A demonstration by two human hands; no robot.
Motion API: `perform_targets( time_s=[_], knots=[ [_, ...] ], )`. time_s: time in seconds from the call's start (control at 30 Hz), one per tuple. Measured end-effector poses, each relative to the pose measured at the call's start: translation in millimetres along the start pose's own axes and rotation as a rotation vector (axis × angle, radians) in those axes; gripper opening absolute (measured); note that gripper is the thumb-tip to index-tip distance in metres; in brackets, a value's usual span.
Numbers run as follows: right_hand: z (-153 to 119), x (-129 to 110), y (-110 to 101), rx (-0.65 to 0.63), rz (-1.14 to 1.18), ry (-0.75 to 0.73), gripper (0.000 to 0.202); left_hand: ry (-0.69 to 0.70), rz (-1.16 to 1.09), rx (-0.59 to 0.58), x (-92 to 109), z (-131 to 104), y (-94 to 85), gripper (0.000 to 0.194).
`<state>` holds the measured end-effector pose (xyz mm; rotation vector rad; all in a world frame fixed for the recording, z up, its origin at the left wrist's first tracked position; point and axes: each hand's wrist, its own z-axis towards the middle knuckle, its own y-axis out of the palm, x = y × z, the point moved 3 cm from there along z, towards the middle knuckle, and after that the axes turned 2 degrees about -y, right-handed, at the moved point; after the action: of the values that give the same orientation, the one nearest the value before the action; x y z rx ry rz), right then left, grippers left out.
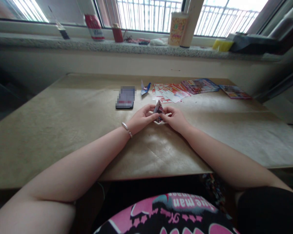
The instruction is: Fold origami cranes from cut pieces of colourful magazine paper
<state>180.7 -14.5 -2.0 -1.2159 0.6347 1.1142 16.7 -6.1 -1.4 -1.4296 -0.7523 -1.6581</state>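
Note:
Between both hands, just above the table's middle, is a small piece of printed folded paper (159, 109), its pointed tip facing up. My left hand (146, 116) pinches its left side with thumb and fingers; a silver bracelet (127, 129) circles that wrist. On the paper's right side my right hand (173, 117) grips in the same way, the two thumbs close together at the front. Part of the paper is covered by the fingers. A little beyond the hands stands a blue and white folded paper figure (145, 88) with raised points.
A phone (125, 97) lies left of the figure. Red and white printed sheets (171, 93), a stack of colourful booklets (200, 85) and another booklet (235, 92) lie at the table's (63, 136) back right. The windowsill (75, 43) bears a can (94, 27) and a patterned cup (177, 29).

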Motion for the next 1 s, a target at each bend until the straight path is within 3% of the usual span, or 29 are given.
perform_targets(
  time_s=[0.1,0.23,0.43,0.57,0.8,1.0],
  knots=[
    [0,-1,-2,0.046,-0.069,-0.054,0.022,-0.011,-0.01,0.012,-1,1,0.6,0.048],
    [0,-2,1,-0.023,0.003,0.013,0.022,-0.054,0.004,0.07,-3,2,0.3,0.04],
    [1,2,2,-0.01,0.03,0.045,0.022,-0.081,0.0,0.105,-5,2,-0.3,0.056],
    [2,5,2,-0.017,0.055,0.04,0.026,-0.064,0.048,0.096,-7,3,-1.1,0.053],
    [3,8,0,-0.052,-0.221,0.011,0.023,0.001,0.53,0.084,-1,3,-5.0,0.048],
    [6,11,-3,-0.05,-0.406,-0.029,0.026,0.026,0.951,0.096,4,0,-4.5,0.061]
  ],
)
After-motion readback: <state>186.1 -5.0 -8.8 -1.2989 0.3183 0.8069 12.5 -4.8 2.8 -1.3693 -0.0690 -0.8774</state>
